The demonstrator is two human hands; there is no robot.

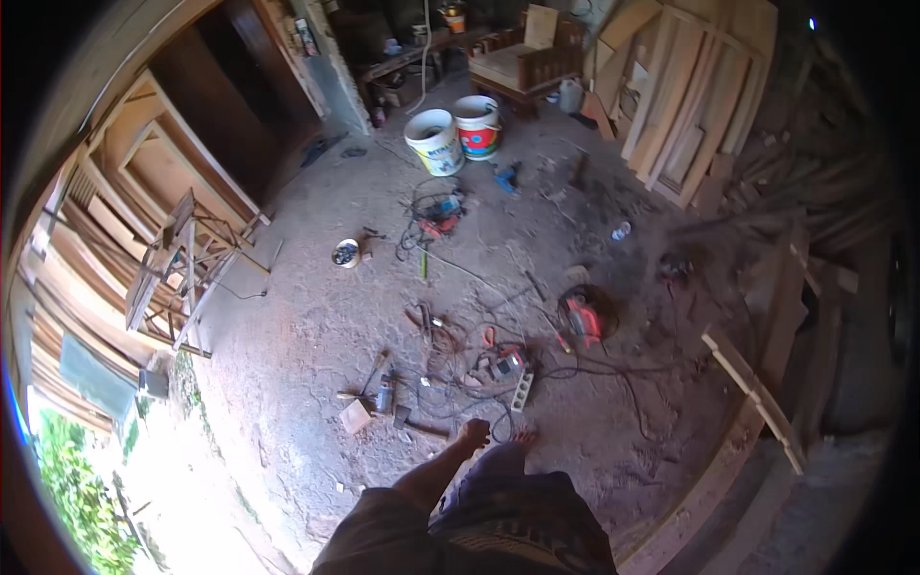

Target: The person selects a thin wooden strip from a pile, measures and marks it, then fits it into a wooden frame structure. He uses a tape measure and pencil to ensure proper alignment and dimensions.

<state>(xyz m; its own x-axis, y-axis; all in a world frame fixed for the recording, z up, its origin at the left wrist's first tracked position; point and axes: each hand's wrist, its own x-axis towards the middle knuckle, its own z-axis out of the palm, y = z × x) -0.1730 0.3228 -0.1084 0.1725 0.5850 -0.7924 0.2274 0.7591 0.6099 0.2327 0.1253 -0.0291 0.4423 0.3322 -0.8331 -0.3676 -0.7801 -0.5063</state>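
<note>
My left arm reaches forward from the lower edge, and my left hand (473, 433) hangs above the floor. Its fingers look partly curled, but they are too small to tell whether they are closed; no held thing shows. My right hand is not in view. Bare toes (524, 437) show just right of my left hand. Nearest to that hand lies a hammer (427, 431) with a wooden handle. Left of it are a dark cylindrical power tool (385, 395) and a pale wooden block (356, 416). A white power strip (521, 392) and a red-and-grey power tool (506, 360) lie ahead.
Cables (623, 365) trail over the floor around a red machine (584, 318). Two white buckets (434, 144) stand farther off, a small tub (346, 253) nearer. Wooden frames (158, 163) lean at left, boards (685, 96) at far right. A long beam (747, 422) edges the right.
</note>
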